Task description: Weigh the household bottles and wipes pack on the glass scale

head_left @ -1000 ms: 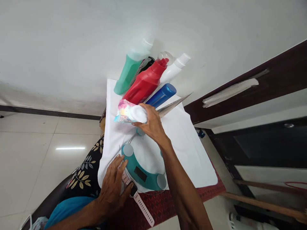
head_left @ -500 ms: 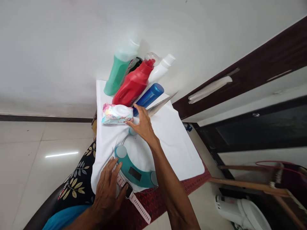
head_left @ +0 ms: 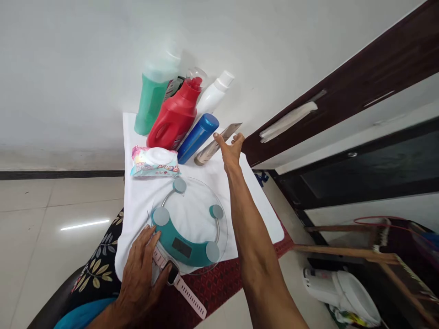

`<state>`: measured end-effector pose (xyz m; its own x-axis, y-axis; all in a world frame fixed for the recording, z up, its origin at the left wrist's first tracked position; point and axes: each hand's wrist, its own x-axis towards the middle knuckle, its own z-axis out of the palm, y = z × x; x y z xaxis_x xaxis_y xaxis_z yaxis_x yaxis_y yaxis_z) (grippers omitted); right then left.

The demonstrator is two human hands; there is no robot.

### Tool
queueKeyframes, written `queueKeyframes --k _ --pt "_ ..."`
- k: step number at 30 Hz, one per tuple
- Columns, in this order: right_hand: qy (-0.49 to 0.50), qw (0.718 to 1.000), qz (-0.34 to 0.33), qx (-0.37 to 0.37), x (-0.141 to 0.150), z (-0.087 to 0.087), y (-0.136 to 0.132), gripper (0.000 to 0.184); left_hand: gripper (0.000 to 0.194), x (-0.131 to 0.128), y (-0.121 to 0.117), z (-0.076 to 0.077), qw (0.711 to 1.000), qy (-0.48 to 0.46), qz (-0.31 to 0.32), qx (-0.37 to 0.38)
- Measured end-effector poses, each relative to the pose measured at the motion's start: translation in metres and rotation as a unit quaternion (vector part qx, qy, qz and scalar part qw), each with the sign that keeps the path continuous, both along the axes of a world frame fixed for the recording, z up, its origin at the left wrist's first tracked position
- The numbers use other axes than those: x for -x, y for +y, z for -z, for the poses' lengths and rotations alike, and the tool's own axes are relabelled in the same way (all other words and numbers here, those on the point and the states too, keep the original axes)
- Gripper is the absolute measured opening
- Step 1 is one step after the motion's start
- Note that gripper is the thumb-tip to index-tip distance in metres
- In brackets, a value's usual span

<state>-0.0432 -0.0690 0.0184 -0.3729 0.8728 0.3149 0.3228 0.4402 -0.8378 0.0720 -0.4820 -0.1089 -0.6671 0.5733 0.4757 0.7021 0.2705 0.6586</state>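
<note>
My left hand [head_left: 142, 262] is at the near left rim of a round glass bathroom scale [head_left: 192, 256], fingers together over its edge. Between that thumb and the fingers is a smartwatch [head_left: 173, 273] with a pale pink strap, its free end pointing down to the right. My right hand [head_left: 231, 148] reaches to the back, thumb and fingers apart around the upper part of a beige tube [head_left: 207, 153]; no firm grip shows. Left of the tube stand a blue bottle [head_left: 199, 137] and a pack of wet wipes [head_left: 154, 162].
Behind the wipes stand a red jug-shaped bottle [head_left: 174, 114], a green bottle [head_left: 151, 100] and a white bottle [head_left: 214, 93], close to the wall. A white cloth [head_left: 254, 210] covers the table over a red patterned cloth [head_left: 222, 278]. A white bucket [head_left: 343, 292] is at lower right.
My right hand has left the wipes pack and moved right to the tube. The scale is now in full view. My left hand keeps its place by the scale and watch.
</note>
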Motion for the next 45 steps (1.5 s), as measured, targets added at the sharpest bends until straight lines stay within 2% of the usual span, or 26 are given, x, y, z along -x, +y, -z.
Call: queueKeyframes --k 4,8,10,13,17,21,25,30,35,37,38,42,45 --pt "-0.006 0.998 0.024 0.052 0.023 0.003 -0.002 0.082 0.063 -0.002 0.0 -0.003 1.0 -0.007 0.005 0.015" --pt "0.034 0.998 0.047 0.018 0.011 0.004 -0.011 0.071 0.062 -0.002 -0.001 -0.005 1.0 -0.009 0.001 0.016" --pt "0.085 0.996 0.02 -0.018 -0.01 0.0 -0.02 0.073 0.063 -0.002 -0.001 -0.006 1.0 -0.009 0.002 0.015" --pt "0.142 0.986 -0.05 -0.064 -0.056 -0.015 -0.044 0.075 0.063 -0.001 -0.002 -0.007 1.0 -0.012 0.009 0.012" --pt "0.13 0.984 -0.116 -0.038 -0.121 -0.036 -0.096 0.066 0.063 0.0 -0.002 -0.007 1.0 -0.009 0.012 0.005" --pt "0.116 0.982 -0.15 0.007 -0.16 -0.035 -0.143 0.062 0.067 0.003 -0.002 -0.005 1.0 0.002 0.027 -0.008" --pt "0.112 0.981 -0.153 0.028 -0.167 -0.022 -0.168 0.066 0.068 0.005 -0.001 -0.002 0.999 -0.004 0.032 -0.016" --pt "0.097 0.984 -0.15 0.023 -0.164 -0.011 -0.173 0.076 0.068 0.005 -0.001 -0.001 0.999 0.002 0.028 -0.024" --pt "0.072 0.986 -0.148 0.002 -0.179 0.001 -0.171 0.108 0.069 0.006 -0.002 -0.001 0.999 0.003 0.023 -0.032" --pt "0.083 0.988 -0.127 0.007 -0.194 0.011 -0.174 0.108 0.067 0.006 -0.002 -0.001 0.999 -0.001 0.024 -0.033" --pt "0.097 0.99 -0.104 0.016 -0.204 0.019 -0.177 0.102 0.067 0.007 -0.002 -0.001 0.999 -0.002 0.025 -0.032" --pt "0.135 0.985 0.082 0.071 -0.248 0.057 -0.196 0.067 0.067 0.008 -0.003 -0.001 0.999 -0.003 0.025 -0.028" --pt "0.113 0.971 0.19 0.087 -0.277 0.081 -0.212 0.058 0.068 0.01 -0.004 -0.002 0.999 -0.001 0.031 -0.021"
